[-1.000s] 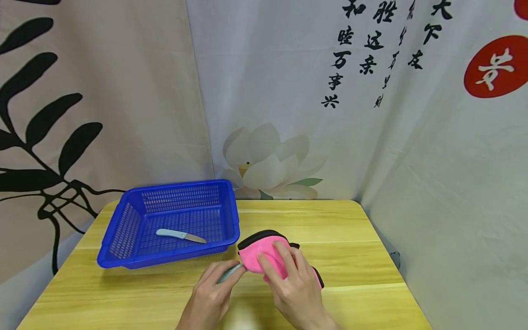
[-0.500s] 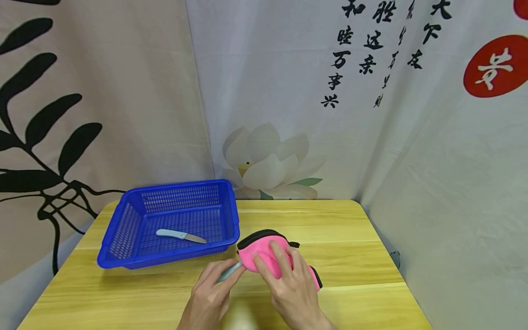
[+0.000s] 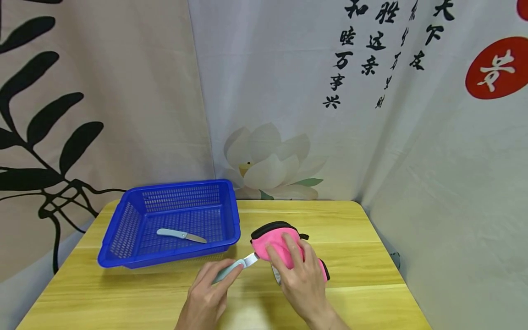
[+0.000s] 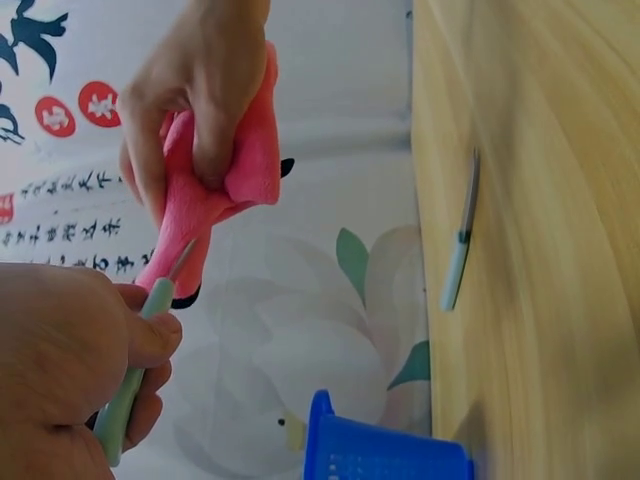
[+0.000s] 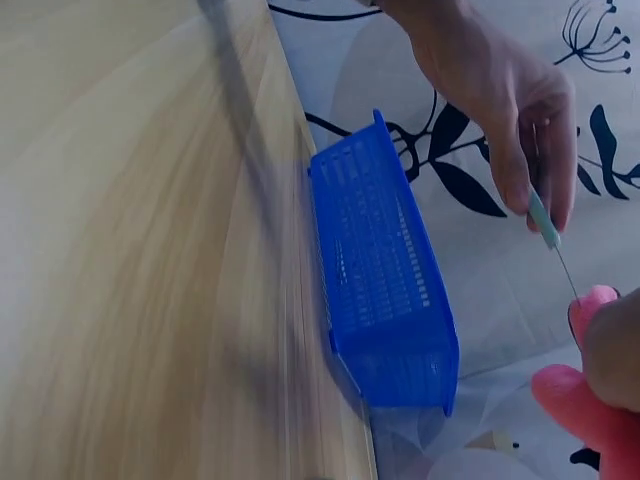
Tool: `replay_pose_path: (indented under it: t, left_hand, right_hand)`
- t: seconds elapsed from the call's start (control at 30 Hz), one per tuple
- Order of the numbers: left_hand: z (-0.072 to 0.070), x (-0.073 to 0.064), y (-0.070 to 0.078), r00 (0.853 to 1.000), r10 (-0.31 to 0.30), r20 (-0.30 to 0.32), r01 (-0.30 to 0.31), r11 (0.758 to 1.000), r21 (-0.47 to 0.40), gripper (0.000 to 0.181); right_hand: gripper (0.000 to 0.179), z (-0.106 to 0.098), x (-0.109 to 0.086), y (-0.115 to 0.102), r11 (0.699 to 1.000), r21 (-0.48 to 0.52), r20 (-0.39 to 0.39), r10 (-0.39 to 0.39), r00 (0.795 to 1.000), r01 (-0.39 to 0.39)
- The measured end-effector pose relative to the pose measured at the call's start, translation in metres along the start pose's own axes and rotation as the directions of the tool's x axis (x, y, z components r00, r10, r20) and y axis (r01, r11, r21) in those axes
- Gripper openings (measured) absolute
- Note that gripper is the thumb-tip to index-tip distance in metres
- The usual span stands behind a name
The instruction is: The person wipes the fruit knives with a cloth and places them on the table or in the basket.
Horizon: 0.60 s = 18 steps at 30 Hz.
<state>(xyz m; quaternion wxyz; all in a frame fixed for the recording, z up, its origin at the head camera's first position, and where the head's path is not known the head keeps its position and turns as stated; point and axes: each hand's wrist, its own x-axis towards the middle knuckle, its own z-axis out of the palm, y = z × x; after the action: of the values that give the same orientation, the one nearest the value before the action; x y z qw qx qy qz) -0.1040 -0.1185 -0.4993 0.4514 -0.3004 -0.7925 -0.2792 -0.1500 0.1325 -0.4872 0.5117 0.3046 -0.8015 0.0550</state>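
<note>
My left hand point(image 3: 206, 288) grips the pale green handle of a small knife point(image 3: 228, 271). Its blade points toward a pink cloth piece with black edging point(image 3: 274, 243), which my right hand point(image 3: 301, 277) holds bunched above the table. In the left wrist view, the blade tip lies against the pink cloth point(image 4: 185, 215); in the right wrist view, the thin blade reaches to the cloth's end. A second green-handled knife point(image 4: 455, 270) lies on the table; in the head view my right hand and the cloth mostly hide it.
A blue plastic basket point(image 3: 169, 256) stands at the table's back left. Inside lies another small knife point(image 3: 180, 235) with a pale handle. The wooden table point(image 3: 350, 247) meets a printed cloth backdrop point(image 3: 280, 82) behind and to the right.
My right hand and the pink cloth have moved right and slightly up. More of the knife's blade now shows between my hands. My left hand has barely shifted.
</note>
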Motion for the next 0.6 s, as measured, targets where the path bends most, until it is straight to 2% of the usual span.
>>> replay_pose_path:
  t: [0.27, 0.43, 0.6]
  left_hand:
    - [-0.003, 0.001, 0.001, 0.999, -0.026, 0.024, 0.025, 0.998, 0.049, 0.082]
    - [-0.006, 0.004, 0.002, 0.996, -0.071, 0.048, 0.068, 0.997, 0.048, 0.081]
    - [-0.007, 0.005, 0.002, 0.995, -0.082, 0.051, 0.08, 0.996, 0.048, 0.08]
  right_hand:
    - [0.043, -0.001, -0.005, 0.02, 0.997, -0.001, 0.075, 0.076, 0.994, -0.076]
    - [0.041, -0.005, -0.002, 0.027, 0.991, 0.01, 0.05, 0.131, 0.99, -0.132]
    - [0.036, -0.008, 0.004, 0.016, 0.993, 0.061, 0.006, 0.1, 0.995, -0.101]
